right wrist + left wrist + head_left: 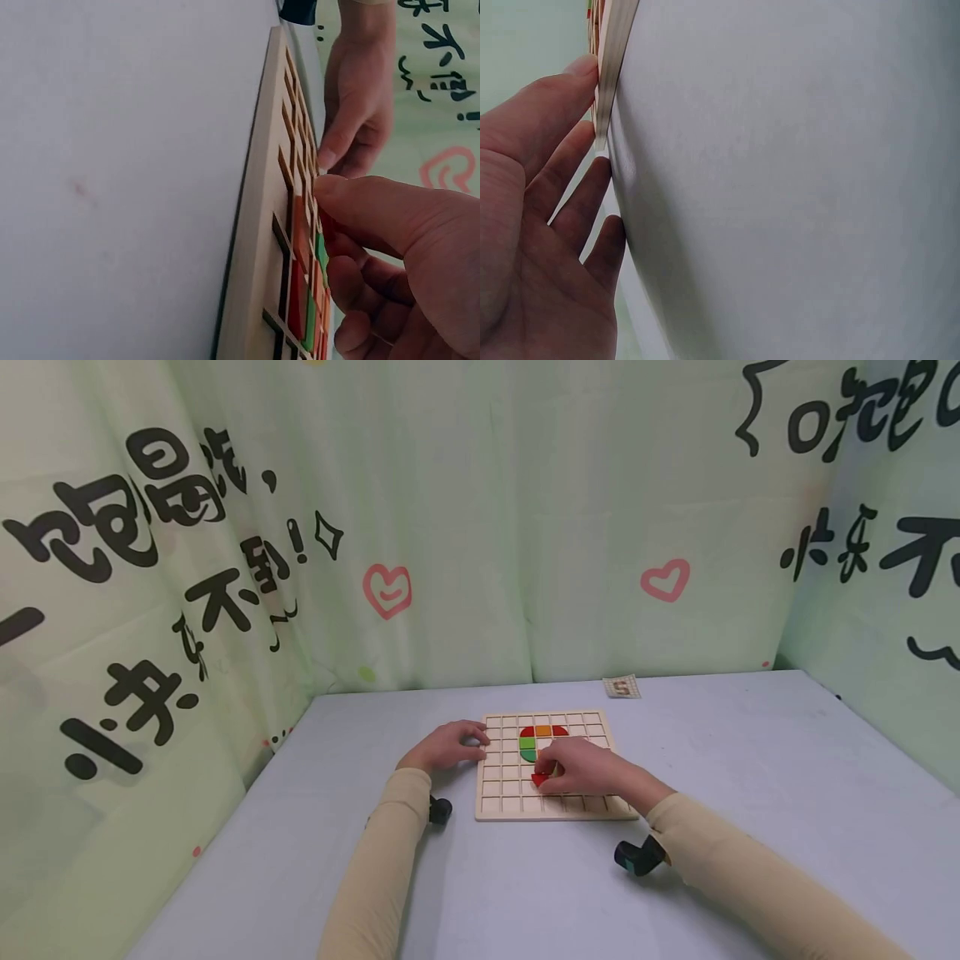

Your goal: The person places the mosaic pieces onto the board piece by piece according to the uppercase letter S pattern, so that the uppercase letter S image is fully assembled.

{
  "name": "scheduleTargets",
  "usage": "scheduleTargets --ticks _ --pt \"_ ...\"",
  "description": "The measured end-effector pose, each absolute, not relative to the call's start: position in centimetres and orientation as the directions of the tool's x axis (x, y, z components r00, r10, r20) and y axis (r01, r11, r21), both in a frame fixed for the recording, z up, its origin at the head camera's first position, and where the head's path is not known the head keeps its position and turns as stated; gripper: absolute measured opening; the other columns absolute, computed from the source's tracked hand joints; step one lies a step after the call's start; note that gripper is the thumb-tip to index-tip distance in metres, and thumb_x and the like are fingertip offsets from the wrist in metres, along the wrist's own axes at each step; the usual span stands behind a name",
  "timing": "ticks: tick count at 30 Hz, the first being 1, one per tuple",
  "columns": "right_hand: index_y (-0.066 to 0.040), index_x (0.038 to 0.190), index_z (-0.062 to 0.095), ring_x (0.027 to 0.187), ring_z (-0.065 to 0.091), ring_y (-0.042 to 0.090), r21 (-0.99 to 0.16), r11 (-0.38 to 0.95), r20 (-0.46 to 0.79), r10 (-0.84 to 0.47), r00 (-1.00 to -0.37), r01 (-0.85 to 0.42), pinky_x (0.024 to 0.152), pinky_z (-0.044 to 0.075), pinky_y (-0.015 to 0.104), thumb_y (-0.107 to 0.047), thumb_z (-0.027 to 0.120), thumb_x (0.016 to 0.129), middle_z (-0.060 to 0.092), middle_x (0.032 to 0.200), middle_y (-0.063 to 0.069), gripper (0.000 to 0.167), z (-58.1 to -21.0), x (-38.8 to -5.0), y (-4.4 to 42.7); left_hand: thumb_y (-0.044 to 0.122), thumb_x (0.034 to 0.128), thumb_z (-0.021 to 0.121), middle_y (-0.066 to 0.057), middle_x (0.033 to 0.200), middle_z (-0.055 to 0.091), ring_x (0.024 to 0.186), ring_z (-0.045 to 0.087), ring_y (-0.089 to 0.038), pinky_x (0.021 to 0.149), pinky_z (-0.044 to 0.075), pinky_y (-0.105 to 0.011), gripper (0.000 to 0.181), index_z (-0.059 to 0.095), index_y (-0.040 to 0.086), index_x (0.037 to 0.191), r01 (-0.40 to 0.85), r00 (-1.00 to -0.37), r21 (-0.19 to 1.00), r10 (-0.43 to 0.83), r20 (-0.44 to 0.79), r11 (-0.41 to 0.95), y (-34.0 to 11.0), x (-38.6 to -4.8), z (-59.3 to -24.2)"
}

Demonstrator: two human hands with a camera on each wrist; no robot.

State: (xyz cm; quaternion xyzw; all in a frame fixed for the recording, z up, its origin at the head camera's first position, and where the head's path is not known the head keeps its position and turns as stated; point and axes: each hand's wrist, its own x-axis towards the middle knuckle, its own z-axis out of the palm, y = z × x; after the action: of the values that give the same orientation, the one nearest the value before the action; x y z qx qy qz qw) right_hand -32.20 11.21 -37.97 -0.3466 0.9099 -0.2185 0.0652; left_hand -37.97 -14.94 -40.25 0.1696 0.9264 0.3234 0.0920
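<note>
A square wooden grid board (506,787) lies on the table. Set in its cells are red, orange, light green and dark green pieces (528,743), several of them with rounded corners. My right hand (585,768) is over the board's lower middle and pinches a small red piece (538,779) between thumb and index finger. Part of that piece is hidden by the fingers. At the board's left edge is my left hand (447,744); its thumb (574,79) touches the wooden rim (615,60), and the other fingers stretch alongside, fairly straight.
A small patterned card (622,687) lies at the table's back edge. Black wrist devices are strapped under both forearms, one by the right sleeve (640,856). A pale green curtain (465,527) with black writing and pink hearts surrounds the white table (720,752).
</note>
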Motion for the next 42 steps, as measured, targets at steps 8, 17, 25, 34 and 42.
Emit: scheduleTargets --ticks 8,17,25,34,42 --pt "-0.009 0.097 0.072 0.076 0.054 0.010 -0.443 0.662 0.041 -0.658 -0.752 -0.604 0.073 0.050 0.028 -0.016 0.076 0.084 0.063 0.084 -0.006 0.015 -38.4 -32.2 9.6 0.020 0.0900 0.069 -0.003 0.144 0.051 0.141 0.035 -0.025 0.116 0.026 -0.042 0.018 0.071 0.014 0.107 0.274 -0.920 0.621 0.388 -0.053 0.734 -15.1 -38.0 -40.1" --pt "-0.008 0.097 0.071 0.078 0.055 0.010 -0.430 0.675 0.044 -0.647 -0.761 -0.599 0.075 0.050 0.029 -0.018 0.077 0.084 0.063 0.085 -0.005 0.017 -38.3 -32.0 9.4 0.021 0.0902 0.069 -0.002 0.144 0.051 0.141 0.035 -0.024 0.116 0.026 -0.042 0.018 0.071 0.015 0.107 0.264 -0.924 0.618 0.378 -0.058 0.741 -15.1 -38.1 -40.1" --pt "-0.009 0.097 0.072 0.078 0.055 0.009 -0.416 0.671 0.055 -0.655 -0.753 -0.614 0.076 0.050 0.029 -0.018 0.075 0.086 0.063 0.084 -0.007 0.015 -38.3 -32.1 9.3 0.022 0.0903 0.069 -0.001 0.144 0.051 0.141 0.035 -0.025 0.116 0.026 -0.043 0.018 0.071 0.015 0.107 0.249 -0.927 0.627 0.369 -0.066 0.738 -15.1 -38.0 -40.0" --pt "-0.010 0.095 0.070 0.078 0.055 0.010 -0.423 0.692 0.018 -0.639 -0.769 -0.585 0.076 0.050 0.029 -0.017 0.075 0.086 0.062 0.082 -0.007 0.012 -38.4 -32.2 9.4 0.020 0.0901 0.069 -0.002 0.144 0.051 0.141 0.035 -0.024 0.116 0.026 -0.041 0.017 0.070 0.014 0.107 0.252 -0.926 0.635 0.373 -0.062 0.730 -15.0 -38.0 -40.3" --pt "-0.010 0.095 0.071 0.078 0.056 0.010 -0.431 0.689 0.019 -0.638 -0.770 -0.582 0.076 0.050 0.029 -0.016 0.074 0.086 0.063 0.082 -0.007 0.011 -38.4 -32.2 9.4 0.020 0.0902 0.069 -0.002 0.144 0.051 0.141 0.034 -0.025 0.116 0.026 -0.042 0.017 0.071 0.014 0.106 0.250 -0.926 0.637 0.373 -0.063 0.729 -15.0 -37.8 -40.3"
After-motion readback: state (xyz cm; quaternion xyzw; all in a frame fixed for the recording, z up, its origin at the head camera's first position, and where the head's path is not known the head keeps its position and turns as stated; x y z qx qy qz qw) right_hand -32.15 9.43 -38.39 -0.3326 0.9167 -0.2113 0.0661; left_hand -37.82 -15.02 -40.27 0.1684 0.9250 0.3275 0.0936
